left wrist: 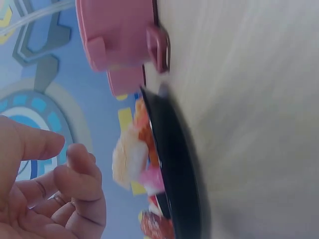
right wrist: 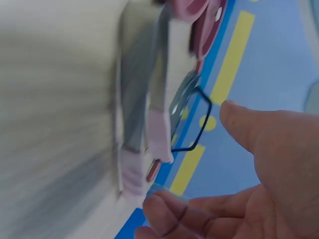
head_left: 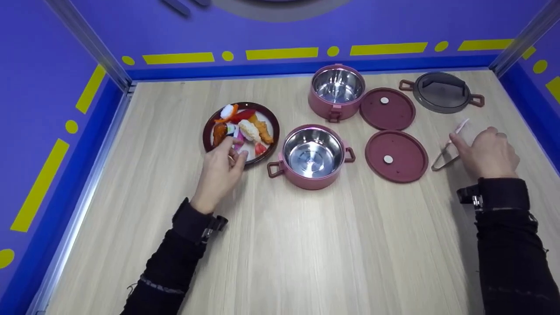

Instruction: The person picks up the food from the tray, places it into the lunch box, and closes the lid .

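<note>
My left hand (head_left: 218, 170) hovers at the near edge of a brown-rimmed plate (head_left: 274, 123), fingers loosely bent and holding nothing. On the plate lie several food pieces, among them a pale, sushi-like piece (head_left: 248, 130) and an orange fried piece (head_left: 264, 131). The left wrist view has the thumb and index finger apart, beside the plate (left wrist: 174, 159). My right hand (head_left: 490, 153) is over the table at the right, next to metal tongs (head_left: 447, 162) with pale pink tips (right wrist: 159, 137). In the right wrist view, thumb and fingers are spread with nothing between them.
A pink pot (head_left: 311, 179) with a steel inside stands right of the plate, a second pink pot (head_left: 321, 106) behind it. Two dark red lids (head_left: 407, 153) lie to their right. A dark, two-handled lid (head_left: 442, 96) is at the back right. Blue walls (head_left: 280, 26) enclose the table.
</note>
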The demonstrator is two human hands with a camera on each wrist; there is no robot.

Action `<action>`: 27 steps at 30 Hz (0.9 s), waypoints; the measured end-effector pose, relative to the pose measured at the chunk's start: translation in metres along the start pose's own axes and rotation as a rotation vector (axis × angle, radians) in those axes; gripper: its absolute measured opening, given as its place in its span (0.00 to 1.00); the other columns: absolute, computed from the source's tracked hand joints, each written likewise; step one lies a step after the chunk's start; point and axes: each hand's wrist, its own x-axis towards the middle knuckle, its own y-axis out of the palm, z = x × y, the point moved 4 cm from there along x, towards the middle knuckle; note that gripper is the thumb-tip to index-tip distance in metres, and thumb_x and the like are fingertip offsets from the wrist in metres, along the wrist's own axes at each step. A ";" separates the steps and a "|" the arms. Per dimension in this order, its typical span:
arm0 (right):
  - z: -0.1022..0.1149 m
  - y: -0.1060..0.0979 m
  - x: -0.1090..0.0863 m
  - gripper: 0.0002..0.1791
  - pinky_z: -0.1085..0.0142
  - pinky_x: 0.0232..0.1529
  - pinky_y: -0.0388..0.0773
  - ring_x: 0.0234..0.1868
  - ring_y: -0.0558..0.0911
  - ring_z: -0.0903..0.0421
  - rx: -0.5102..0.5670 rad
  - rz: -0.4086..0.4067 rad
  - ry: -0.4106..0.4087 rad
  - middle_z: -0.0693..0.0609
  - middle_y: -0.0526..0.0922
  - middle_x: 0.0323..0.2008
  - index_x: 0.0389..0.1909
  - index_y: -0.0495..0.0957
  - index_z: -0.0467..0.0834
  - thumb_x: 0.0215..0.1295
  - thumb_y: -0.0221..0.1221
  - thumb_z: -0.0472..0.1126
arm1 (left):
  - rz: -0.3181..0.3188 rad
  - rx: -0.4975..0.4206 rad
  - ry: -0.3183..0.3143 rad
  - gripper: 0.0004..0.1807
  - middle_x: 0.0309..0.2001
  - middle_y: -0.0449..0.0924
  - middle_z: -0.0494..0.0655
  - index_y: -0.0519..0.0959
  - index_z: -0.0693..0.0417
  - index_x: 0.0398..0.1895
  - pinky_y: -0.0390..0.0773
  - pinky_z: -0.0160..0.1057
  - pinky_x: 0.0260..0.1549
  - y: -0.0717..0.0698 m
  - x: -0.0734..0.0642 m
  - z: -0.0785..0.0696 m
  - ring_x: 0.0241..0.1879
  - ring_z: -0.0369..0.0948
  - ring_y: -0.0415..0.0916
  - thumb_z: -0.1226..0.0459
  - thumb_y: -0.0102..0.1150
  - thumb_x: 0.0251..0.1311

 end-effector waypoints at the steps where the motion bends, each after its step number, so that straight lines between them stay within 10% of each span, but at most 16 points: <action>1: -0.002 0.000 0.002 0.60 0.30 0.41 0.73 0.52 0.71 0.17 -0.014 0.018 0.003 0.14 0.67 0.50 0.55 0.62 0.15 0.70 0.36 0.77 | 0.002 -0.001 0.008 0.11 0.28 0.80 0.47 0.81 0.59 0.50 0.73 0.35 0.29 0.003 0.000 -0.002 0.26 0.39 0.75 0.65 0.62 0.68; 9: -0.011 0.004 0.014 0.59 0.39 0.29 0.77 0.43 0.78 0.18 -0.067 0.088 -0.052 0.11 0.73 0.43 0.37 0.75 0.17 0.71 0.32 0.77 | 0.063 -0.033 0.025 0.12 0.26 0.79 0.45 0.81 0.56 0.52 0.73 0.35 0.27 0.022 -0.002 -0.017 0.24 0.37 0.74 0.62 0.62 0.70; 27: -0.012 0.009 0.023 0.63 0.35 0.39 0.78 0.49 0.76 0.17 -0.115 0.154 -0.020 0.10 0.68 0.52 0.53 0.69 0.13 0.69 0.32 0.78 | 0.171 -0.077 -0.004 0.24 0.28 0.79 0.45 0.76 0.58 0.63 0.76 0.37 0.32 0.053 -0.008 -0.030 0.28 0.38 0.75 0.55 0.63 0.69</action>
